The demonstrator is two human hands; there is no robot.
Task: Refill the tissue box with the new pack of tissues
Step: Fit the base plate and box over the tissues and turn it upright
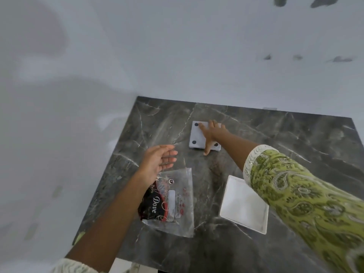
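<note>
Dark veined marble forms the surface, set against a plain pale floor or wall whose nature cannot be told. Nearest the viewer lie two items: at left, a flattened clear plastic wrapper printed with "Dove", apparently emptied; at right, a white square piece with a raised rim, probably the open body or tray of the tissue box, possibly already filled with white tissues. Its edges sit skewed to the surface's edges, one corner pointing toward the viewer; being near-square, it shows no clear long axis.

Farther off, the left hand hovers above the wrapper's far end, fingers spread, palm turned inward, holding nothing. Farthest, the right hand, from a green patterned sleeve, lies flat and open on a white square plate bearing dark round pads at its corners, seemingly the box's base turned underside up. No closed grasp is visible.

Risks, as judged: the flat plate may slide on polished marble rather than lift, since an open palm gives little purchase; refitting it misaligned could pinch or crumple the tissues.
</note>
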